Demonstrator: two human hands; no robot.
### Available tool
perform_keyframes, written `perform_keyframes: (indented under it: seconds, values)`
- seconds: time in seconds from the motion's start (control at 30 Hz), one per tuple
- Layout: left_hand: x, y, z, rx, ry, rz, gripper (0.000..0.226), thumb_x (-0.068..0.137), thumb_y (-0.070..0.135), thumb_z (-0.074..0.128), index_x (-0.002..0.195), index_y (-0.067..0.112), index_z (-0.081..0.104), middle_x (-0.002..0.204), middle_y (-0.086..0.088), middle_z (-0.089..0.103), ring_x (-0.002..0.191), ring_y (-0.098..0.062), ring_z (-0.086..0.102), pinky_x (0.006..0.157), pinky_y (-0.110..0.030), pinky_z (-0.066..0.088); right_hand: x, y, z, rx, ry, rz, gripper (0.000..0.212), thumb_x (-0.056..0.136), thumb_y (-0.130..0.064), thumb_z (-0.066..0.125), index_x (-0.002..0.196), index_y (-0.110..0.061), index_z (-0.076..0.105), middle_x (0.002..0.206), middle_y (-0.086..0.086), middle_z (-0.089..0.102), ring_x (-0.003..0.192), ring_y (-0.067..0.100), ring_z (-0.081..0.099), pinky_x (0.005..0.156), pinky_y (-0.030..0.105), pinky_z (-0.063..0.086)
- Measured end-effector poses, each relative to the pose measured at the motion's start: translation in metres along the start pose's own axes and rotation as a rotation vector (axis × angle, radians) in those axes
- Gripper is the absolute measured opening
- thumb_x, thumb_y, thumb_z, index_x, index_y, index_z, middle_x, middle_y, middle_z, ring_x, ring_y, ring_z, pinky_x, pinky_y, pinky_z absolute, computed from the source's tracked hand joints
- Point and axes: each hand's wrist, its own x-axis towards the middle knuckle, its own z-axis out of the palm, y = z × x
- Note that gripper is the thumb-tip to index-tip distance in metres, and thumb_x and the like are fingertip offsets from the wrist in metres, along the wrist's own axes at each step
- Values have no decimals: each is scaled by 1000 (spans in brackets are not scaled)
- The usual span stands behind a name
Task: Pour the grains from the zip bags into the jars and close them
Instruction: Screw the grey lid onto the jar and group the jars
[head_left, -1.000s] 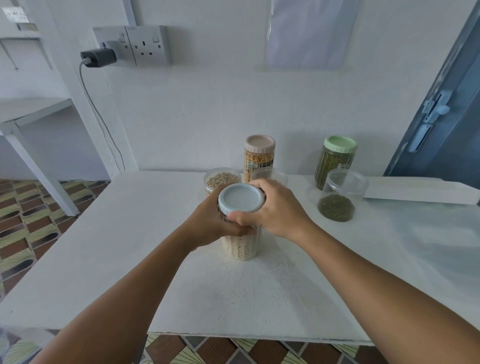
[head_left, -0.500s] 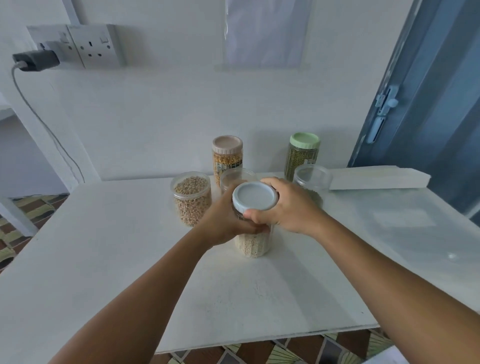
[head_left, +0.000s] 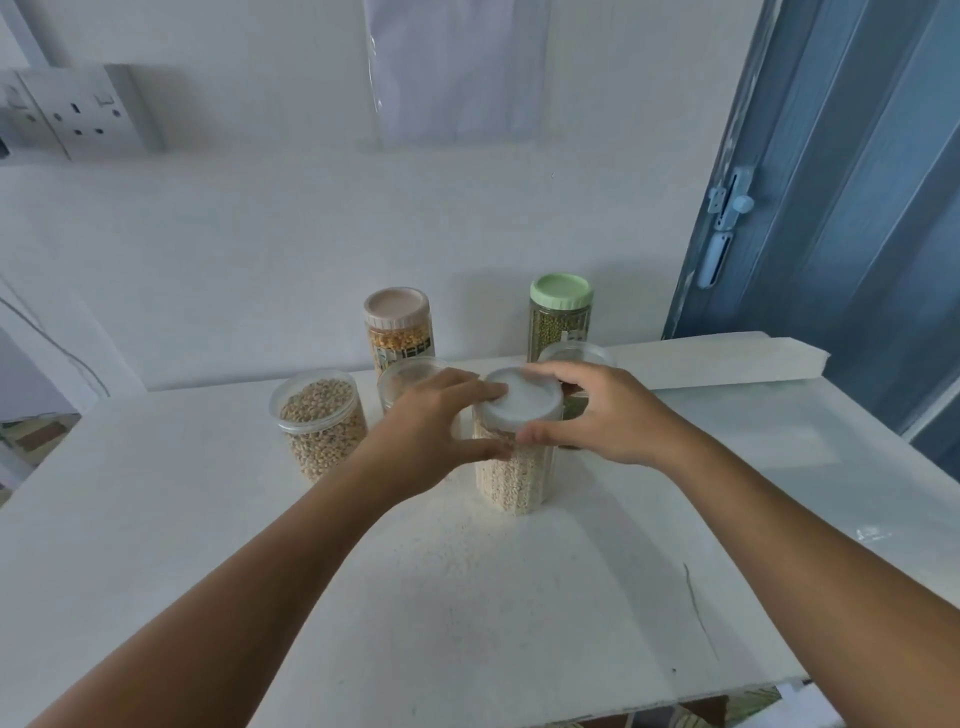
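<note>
Flanking the capped jar (head_left: 514, 467), both hands' (head_left: 441, 431) (head_left: 608, 415) grips look loose; two jars behind stay half-hidden.

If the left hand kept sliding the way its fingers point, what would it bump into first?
The left hand points right, at the white-lidded jar its fingertips already touch. Past that jar is the right hand; depth is hard to judge.

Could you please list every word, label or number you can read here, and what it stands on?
None can be read.
Printed label on the tall clear jar with the pink lid: dark marks, too blurred to read.
White double wall socket: no legible marking.
Other jars, white table, blue door: no text visible.
</note>
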Motion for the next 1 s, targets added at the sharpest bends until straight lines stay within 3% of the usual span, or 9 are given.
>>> perform_keyframes:
  seconds: [0.07,0.17,0.27,0.57,1.0]
  values:
    - [5,1,2,72,6,-3,74,82,56,80,147,29,57,146,4,56,131,-12,50,112,-34,42,6,2,-6,-67,-12,-4,86,69,-66,84,147,-42,56,143,-24,54,124,-5,46,95,10,37]
    - [18,1,2,230,11,14,72,85,63,74,145,27,59,143,1,60,129,-19,55,106,-40,47,23,7,-7,-368,1,-50,87,69,-88,60,147,-49,52,153,-21,49,136,8,36,107,37,25]
    - [33,2,-3,409,-15,-7,69,87,66,69,144,29,58,140,1,61,127,-22,55,100,-46,51,40,9,-8,-553,35,-76,87,66,-98,44,143,-57,52,153,-24,43,129,13,29,98,40,19]
    - [78,-12,-10,529,-57,-87,64,88,61,71,141,28,59,131,1,64,122,-24,56,92,-43,53,90,16,-8,-637,113,-72,80,71,-96,47,139,-55,57,142,-20,51,131,18,32,96,43,20]
    - [143,-39,-14,761,-103,-146,62,90,68,64,141,34,57,136,5,64,129,-27,43,105,-44,35,149,15,-8,-754,186,-28,65,82,-86,51,136,-52,59,142,-7,48,132,27,35,99,47,25]
